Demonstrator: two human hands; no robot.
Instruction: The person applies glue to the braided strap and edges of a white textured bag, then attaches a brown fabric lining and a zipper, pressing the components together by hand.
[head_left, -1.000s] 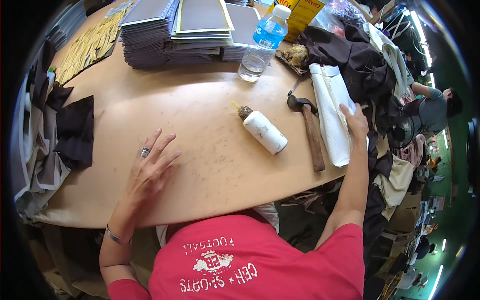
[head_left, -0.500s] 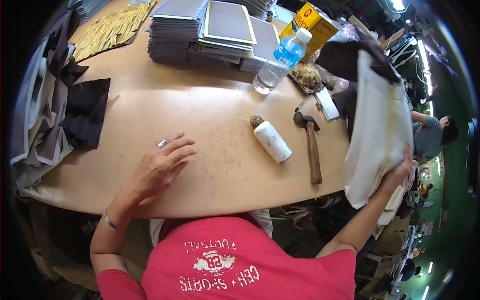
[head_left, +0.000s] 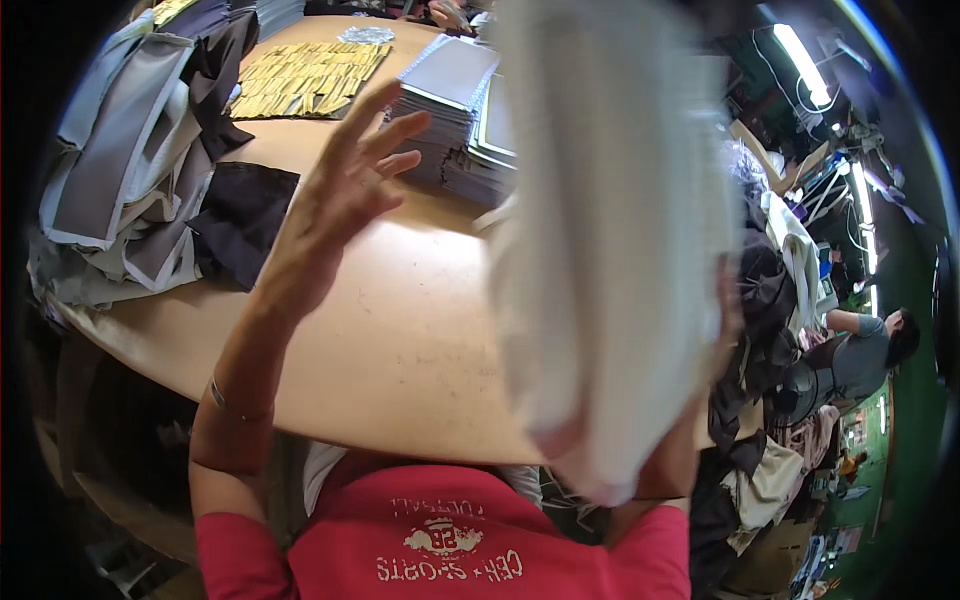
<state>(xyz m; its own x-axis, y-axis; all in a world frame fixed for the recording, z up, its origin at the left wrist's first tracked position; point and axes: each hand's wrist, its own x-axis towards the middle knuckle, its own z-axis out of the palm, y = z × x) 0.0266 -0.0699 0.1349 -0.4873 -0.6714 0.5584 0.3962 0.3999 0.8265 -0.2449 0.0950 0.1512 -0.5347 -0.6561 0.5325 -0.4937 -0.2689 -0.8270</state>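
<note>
My left hand [head_left: 352,185] is raised above the table [head_left: 400,330] with its fingers spread and nothing in them. A long piece of off-white cloth [head_left: 610,240], smeared by motion, hangs in front of me. My right hand [head_left: 728,310] grips it along its right side, mostly hidden behind it. The cloth covers much of the table's right half, so whatever lies there is out of sight. Close behind my left hand stands a stack of grey sheets [head_left: 440,100], partly hidden by the cloth.
Grey and white cloth pieces [head_left: 120,160] are heaped at the table's left, beside a black cloth [head_left: 245,215]. A mat of yellow strips [head_left: 310,80] lies at the back. Dark cloth [head_left: 765,290] is piled on the right, and a person [head_left: 865,350] is farther off.
My right hand has brought the off-white cloth from the far right to the front of me. My left hand has lifted off the table, up and away. The view has shifted too.
</note>
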